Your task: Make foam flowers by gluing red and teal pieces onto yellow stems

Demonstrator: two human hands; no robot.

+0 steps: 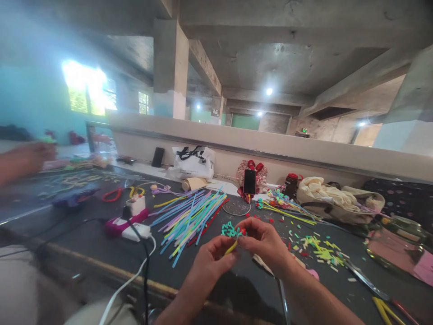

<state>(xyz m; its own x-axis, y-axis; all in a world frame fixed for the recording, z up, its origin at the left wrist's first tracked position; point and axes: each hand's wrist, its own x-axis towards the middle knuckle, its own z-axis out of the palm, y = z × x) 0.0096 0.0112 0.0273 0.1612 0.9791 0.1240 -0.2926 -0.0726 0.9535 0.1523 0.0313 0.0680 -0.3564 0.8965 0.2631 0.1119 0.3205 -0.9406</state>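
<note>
Item, nearest the camera: two bare forearms rising from the lower edge, meeting above the dark table [101,253].

Left hand [211,262]: fingers curled narrow, thumb and forefinger pinched on the lower end of a yellow straw piece [232,247].

Right hand [265,241]: fingers likewise closed in a pinch on the top of the same piece, where a small teal cluster [229,230] with a red bit sits at the fingertips. The piece is held between both hands, just above the table, near its front middle.

Item: loose bundle of coloured straws [189,216], blue, green, yellow and red, fanned out left of the hands.

Item: scatter of cut straw bits [320,250], mostly yellow and green, right of the hands.

Item: white power strip [135,231] with plugs and trailing white and black cables, on the left, beside a pink block.

Item: black phone [249,181] standing upright against the low wall behind, cable attached.

Item: white bag with black handles [192,162] further left along the wall; cream cloth bag [334,196] to the right.

Item: finished stems with coloured heads [284,203] lying between phone and cloth bag.

Item: another person's hand [23,160], blurred, at the far left edge, well apart from the worker's own
</note>
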